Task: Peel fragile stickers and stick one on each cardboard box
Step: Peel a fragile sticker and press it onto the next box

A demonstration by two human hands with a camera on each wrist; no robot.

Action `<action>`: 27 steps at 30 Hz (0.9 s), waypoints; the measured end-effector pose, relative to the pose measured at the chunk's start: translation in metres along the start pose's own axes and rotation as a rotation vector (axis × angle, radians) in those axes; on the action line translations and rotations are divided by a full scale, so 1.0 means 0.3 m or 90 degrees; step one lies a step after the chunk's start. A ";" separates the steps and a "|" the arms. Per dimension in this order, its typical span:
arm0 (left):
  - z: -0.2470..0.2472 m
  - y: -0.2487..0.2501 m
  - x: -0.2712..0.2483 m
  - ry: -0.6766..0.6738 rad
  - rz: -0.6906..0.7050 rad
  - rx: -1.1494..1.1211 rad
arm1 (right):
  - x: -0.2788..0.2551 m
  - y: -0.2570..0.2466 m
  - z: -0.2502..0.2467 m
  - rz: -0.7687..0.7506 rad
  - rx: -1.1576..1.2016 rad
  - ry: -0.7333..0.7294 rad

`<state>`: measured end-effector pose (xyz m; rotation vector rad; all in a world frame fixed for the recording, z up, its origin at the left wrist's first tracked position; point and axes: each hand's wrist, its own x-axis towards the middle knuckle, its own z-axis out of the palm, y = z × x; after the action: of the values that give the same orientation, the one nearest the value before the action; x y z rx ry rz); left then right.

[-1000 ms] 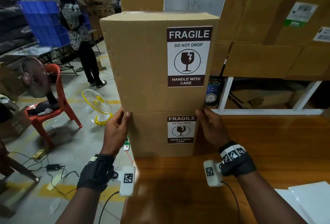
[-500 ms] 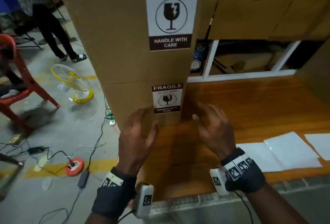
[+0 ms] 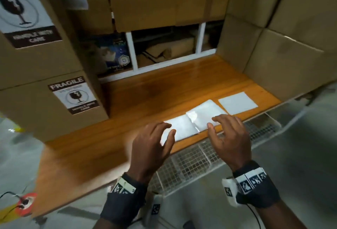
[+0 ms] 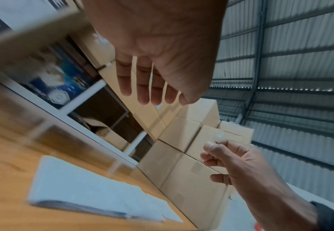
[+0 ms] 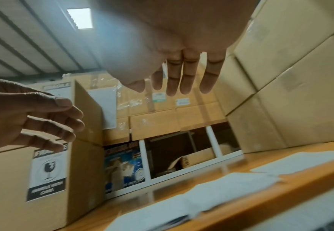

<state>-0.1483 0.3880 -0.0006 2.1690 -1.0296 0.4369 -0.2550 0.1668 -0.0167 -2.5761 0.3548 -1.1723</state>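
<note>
Head view: neither grip holds anything; the left hand (image 3: 153,144) and right hand (image 3: 228,137) hover with fingers spread just above the white sticker sheets (image 3: 200,119) on the bench (image 3: 138,97), likely to pick one, while two stacked boxes (image 3: 36,108) at left already wear fragile labels (image 3: 74,94).

A bare strip of the orange-brown wooden counter (image 3: 164,90) runs between stacked brown cardboard boxes (image 3: 45,64) on the left and a wall of plain brown cardboard boxes (image 3: 273,55) on the right. White paper sheets (image 3: 200,117) lie flat near its front edge.
</note>
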 end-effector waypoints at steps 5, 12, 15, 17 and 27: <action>0.232 0.374 0.088 -0.027 0.062 -0.053 | -0.066 0.305 -0.289 0.074 -0.027 0.067; 0.456 0.783 0.314 -0.026 0.170 -0.111 | -0.010 0.645 -0.612 0.122 -0.086 0.197; 0.540 0.907 0.431 -0.006 0.209 -0.131 | 0.052 0.772 -0.698 0.126 -0.097 0.253; 0.587 0.970 0.509 0.009 0.233 -0.137 | 0.108 0.847 -0.735 0.119 -0.100 0.276; 0.931 1.186 0.924 0.096 0.236 -0.149 | 0.475 1.313 -0.802 0.114 -0.087 0.334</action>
<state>-0.2479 -0.1209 0.1115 1.7146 -1.3288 0.6063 -0.3877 -0.2846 0.0920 -2.2444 0.7807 -1.7933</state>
